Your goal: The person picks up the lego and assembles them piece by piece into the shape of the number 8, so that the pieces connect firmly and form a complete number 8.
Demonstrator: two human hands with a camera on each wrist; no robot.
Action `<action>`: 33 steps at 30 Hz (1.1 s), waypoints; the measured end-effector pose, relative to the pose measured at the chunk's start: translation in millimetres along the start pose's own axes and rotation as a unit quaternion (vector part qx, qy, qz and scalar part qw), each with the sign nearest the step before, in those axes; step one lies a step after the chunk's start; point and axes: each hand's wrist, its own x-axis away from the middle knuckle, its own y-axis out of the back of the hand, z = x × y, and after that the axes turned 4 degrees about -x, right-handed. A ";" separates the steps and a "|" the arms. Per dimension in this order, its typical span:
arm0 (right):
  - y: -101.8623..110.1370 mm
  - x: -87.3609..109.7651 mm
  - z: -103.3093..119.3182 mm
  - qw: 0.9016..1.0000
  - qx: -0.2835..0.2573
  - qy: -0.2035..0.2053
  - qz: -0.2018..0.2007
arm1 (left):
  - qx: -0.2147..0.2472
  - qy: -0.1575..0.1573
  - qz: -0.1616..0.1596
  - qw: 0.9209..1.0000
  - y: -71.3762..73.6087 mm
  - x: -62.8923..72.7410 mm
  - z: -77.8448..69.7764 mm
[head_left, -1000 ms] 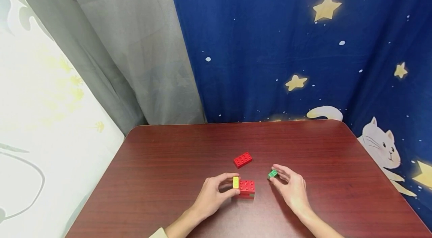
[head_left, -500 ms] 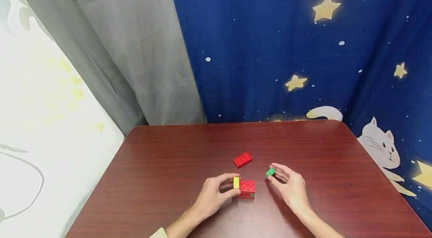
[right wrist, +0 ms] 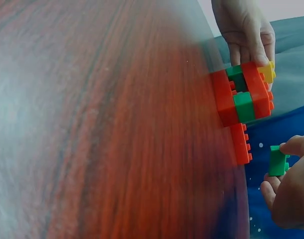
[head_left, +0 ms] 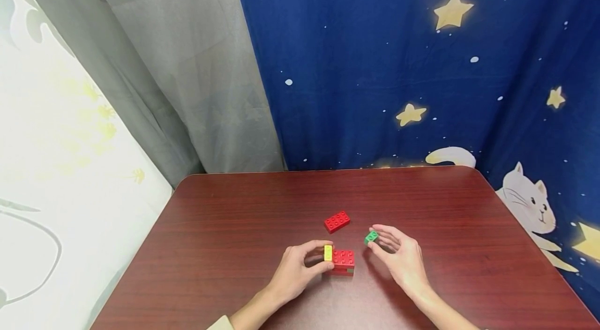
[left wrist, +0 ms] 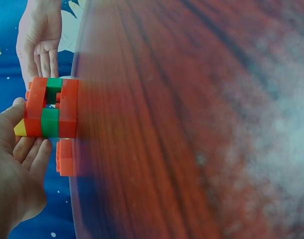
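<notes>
My left hand [head_left: 295, 270] grips the left end of a toy brick stack, with its thumb in front and fingers behind. The stack has a red upper brick [head_left: 344, 257], two green bricks [left wrist: 50, 122] with a gap between them, and a red bottom brick [left wrist: 69, 108] on the table. A small yellow brick [head_left: 328, 253] sits on top at the left end, between thumb and fingers. To the right of the stack, my right hand [head_left: 404, 257] pinches a small green brick [head_left: 371, 237] between thumb and fingertips, studs up, raised above the table.
A loose red brick [head_left: 337, 221], studs up, lies on the dark red wooden table [head_left: 225, 226] behind the stack. Past the table's far edge hang a grey curtain [head_left: 197, 59] and a blue star-patterned curtain [head_left: 356, 59].
My right hand has moved a little leftward, bringing the green brick closer to the stack; the brick has turned slightly. My left hand and the stack hold still.
</notes>
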 end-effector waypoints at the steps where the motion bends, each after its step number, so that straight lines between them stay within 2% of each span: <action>1: -0.2 0.4 1.0 1.000 -0.001 0.001 0.002 | 0.001 0.001 0.000 1.000 0.0 0.1 0.1; 15: -5.2 5.2 11.2 1.000 0.002 0.010 0.020 | 0.005 0.004 0.001 1.000 0.2 0.1 0.5; 23: -7.5 8.1 14.6 1.000 -0.002 -0.002 0.031 | 0.002 0.002 0.007 1.000 1.0 -0.1 1.0; 28: -8.5 11.1 15.9 0.999 -0.010 0.012 0.040 | -0.004 -0.007 0.008 1.000 1.0 0.0 1.3; 33: -9.2 13.0 16.8 0.998 -0.021 0.031 0.054 | -0.001 0.001 0.007 1.000 0.5 -0.2 0.6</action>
